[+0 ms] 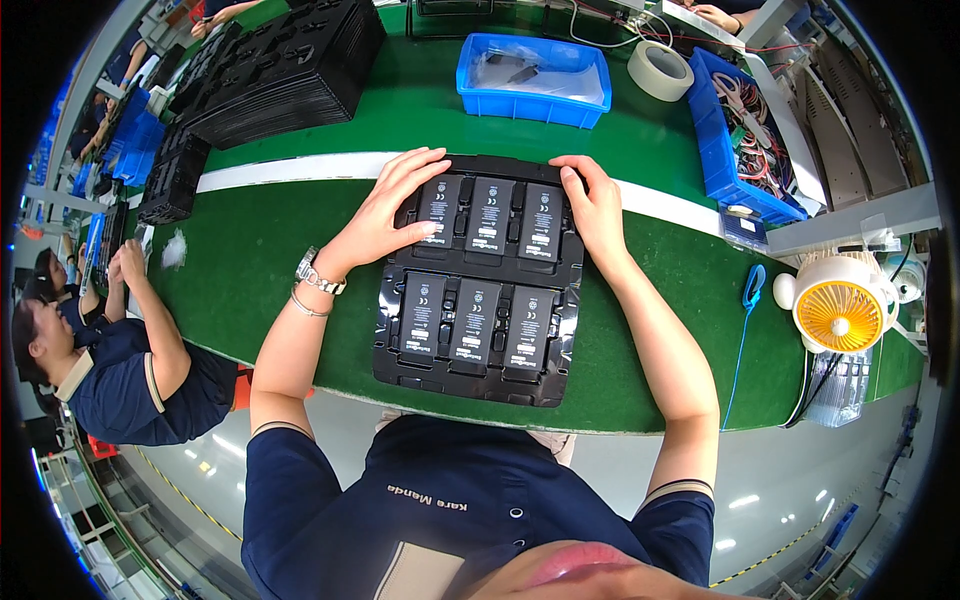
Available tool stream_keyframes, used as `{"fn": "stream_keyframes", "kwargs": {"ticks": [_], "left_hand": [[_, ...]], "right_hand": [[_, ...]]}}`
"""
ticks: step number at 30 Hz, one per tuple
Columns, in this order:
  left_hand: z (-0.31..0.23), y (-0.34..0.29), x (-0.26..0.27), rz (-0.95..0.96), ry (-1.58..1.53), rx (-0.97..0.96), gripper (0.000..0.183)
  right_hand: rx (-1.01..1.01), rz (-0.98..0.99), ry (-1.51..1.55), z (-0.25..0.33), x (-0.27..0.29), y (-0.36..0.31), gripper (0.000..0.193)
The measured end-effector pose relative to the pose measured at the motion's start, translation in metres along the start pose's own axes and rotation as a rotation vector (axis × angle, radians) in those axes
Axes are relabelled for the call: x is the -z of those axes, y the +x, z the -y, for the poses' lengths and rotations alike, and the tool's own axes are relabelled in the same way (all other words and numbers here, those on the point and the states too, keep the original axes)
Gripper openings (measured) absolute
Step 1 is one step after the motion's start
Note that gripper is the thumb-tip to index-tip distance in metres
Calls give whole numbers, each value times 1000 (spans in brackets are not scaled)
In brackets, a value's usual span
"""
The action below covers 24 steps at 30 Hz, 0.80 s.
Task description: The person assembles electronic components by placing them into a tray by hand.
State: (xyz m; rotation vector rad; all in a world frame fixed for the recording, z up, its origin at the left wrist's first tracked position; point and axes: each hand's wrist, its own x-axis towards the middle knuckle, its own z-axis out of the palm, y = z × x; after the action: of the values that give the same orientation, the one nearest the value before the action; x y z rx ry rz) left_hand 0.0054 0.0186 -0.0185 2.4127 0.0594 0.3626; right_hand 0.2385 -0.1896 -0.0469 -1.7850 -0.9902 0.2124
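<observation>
A black plastic tray [480, 272] lies in front of me, holding several flat black battery packs in two rows of three. My left hand [398, 208] rests over its upper left corner with fingers stretched out and apart. Its thumb touches the upper left battery pack [440, 203]. At the upper right corner, my right hand [597, 210] curls round the tray's edge, beside the upper right battery pack [541, 222]. The fingertips of that hand are partly hidden behind the rim.
Beyond the tray stands a blue bin [535, 110] with clear bags. A tape roll [661, 70] and a blue bin of cables [745, 150] are at far right. A yellow-and-white fan [838, 303] is at right. Stacked black trays [285, 80] stand far left; a co-worker [130, 360] sits at left.
</observation>
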Motion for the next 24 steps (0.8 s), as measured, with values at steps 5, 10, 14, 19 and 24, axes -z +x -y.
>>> {"fn": "stream_keyframes", "kwargs": {"ticks": [5,10,14,19,24], "left_hand": [[-1,0,-1,8,-3,25,76],[-1,0,-1,10,-10,33,76],[-1,1,1,17,8,13,76],[1,0,-1,12,1,23,76],[1,0,-1,10,6,31,77]], "right_hand": [[35,-10,-18,-3,0,0,23],[-13,9,-2,2,1,0,23],[19,-1,-10,-1,0,1,23],[26,-1,-9,-1,0,0,23],[31,1,-9,-3,0,0,23]]}}
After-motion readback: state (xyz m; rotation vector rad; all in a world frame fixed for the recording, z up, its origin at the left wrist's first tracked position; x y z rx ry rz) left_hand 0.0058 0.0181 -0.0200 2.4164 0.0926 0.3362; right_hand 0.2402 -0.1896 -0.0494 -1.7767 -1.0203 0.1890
